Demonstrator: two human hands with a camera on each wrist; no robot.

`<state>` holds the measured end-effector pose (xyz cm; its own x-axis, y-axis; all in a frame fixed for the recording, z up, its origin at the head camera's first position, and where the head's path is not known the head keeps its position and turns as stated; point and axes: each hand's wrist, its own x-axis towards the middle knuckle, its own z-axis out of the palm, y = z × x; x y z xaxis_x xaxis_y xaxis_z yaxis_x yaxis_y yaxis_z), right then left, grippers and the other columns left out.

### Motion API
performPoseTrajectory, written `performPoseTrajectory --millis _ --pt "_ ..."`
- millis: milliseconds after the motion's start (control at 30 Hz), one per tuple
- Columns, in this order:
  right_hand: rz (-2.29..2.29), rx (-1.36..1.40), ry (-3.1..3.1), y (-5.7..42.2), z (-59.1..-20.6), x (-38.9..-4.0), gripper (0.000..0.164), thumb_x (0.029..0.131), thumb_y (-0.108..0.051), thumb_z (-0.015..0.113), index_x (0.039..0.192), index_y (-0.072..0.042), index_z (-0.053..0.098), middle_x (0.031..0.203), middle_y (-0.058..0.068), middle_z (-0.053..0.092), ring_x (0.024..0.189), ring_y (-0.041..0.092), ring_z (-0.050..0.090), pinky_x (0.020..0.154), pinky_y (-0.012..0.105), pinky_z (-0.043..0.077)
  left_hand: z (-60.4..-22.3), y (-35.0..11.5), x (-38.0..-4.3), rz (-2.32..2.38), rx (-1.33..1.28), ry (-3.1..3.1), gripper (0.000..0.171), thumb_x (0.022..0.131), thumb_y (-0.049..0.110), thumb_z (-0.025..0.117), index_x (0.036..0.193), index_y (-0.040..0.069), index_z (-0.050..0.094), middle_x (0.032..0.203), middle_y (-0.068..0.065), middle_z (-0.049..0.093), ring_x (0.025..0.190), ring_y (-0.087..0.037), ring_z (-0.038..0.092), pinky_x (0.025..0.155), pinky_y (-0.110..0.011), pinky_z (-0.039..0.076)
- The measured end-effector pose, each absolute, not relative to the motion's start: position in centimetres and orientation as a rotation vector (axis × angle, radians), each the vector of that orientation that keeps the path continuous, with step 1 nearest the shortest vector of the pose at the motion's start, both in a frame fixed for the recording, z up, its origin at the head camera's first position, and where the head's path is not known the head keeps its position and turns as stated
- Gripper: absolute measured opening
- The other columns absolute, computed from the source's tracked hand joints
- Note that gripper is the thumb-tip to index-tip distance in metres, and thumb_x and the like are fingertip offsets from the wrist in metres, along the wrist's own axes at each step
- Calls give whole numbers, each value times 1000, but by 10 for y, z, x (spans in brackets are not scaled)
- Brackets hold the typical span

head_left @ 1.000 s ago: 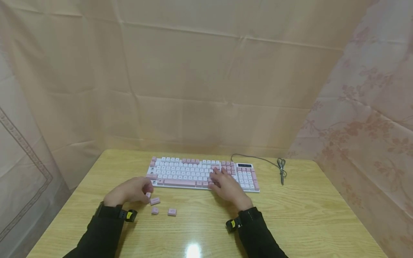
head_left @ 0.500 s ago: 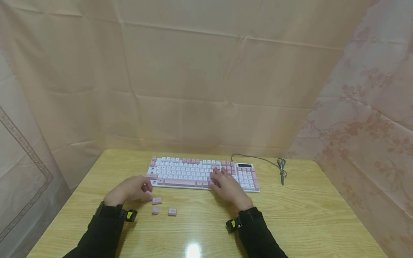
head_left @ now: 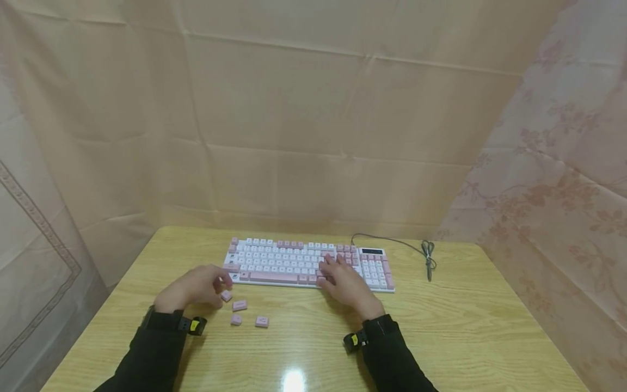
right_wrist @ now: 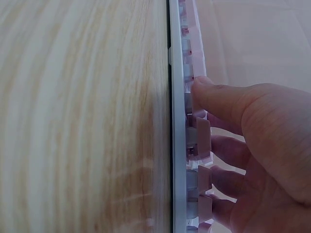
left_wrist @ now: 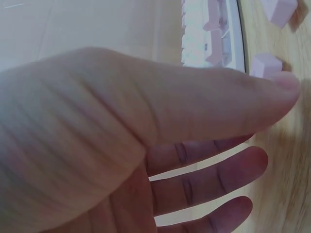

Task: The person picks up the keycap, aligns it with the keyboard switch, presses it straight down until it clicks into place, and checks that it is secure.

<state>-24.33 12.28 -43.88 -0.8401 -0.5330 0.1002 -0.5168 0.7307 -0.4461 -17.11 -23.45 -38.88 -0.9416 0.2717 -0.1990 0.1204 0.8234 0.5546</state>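
A pink and white keyboard [head_left: 274, 277] lies across the back of the wooden table; a few spots at its left end show dark switches without caps. Close by its lower left corner is my left hand [head_left: 196, 286], fingers loosely bent and apart. Right at its fingertips sits a small pink keycap [head_left: 226, 295], which the left wrist view shows just past the thumb [left_wrist: 218, 99]. A wider pink keycap [head_left: 239, 305] lies beside it. My right hand [head_left: 345, 283] rests on the keyboard's right part with fingers spread, thumb on the pink front-row keys [right_wrist: 199, 58].
Two more pink keycaps lie nearer the front, a small one [head_left: 236, 319] and a wider one [head_left: 262, 322]. From the keyboard's back edge a grey cable [head_left: 387, 238] runs right to a tied bundle [head_left: 428, 256]. A beige curtain [head_left: 313, 136] hangs behind the table.
My left hand has drawn back slightly left, baring the small keycap its fingers partly covered. The wider keycap beside it has slid a little to the right. My right hand stays put.
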Motion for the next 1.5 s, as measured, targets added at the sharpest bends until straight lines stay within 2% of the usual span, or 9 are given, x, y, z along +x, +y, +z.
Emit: performPoseTrajectory --millis 567,967,1500 --pt "-722 -874 2880 123 -438 -244 47 102 -27 63 143 -3 57 157 19 38 147 46 26 116 59 26 -394 -231 -174 780 255 2716 22 81 -1 81 99 9 74 89 -2 65 82 -20 57 82 -44 52" --pt "-726 -866 2884 123 -437 -243 47 102 -27 64 142 -4 58 157 18 39 147 46 27 116 59 27 -394 -232 -173 742 283 2751 17 81 4 83 87 9 69 79 0 59 77 -19 52 74 -40 48" --pt "-716 -871 2884 123 -437 -243 48 101 -28 64 143 -4 57 157 19 39 147 46 26 115 60 27 -394 -234 -177 785 224 2886 16 81 6 84 90 9 71 82 0 62 78 -19 55 75 -43 50"
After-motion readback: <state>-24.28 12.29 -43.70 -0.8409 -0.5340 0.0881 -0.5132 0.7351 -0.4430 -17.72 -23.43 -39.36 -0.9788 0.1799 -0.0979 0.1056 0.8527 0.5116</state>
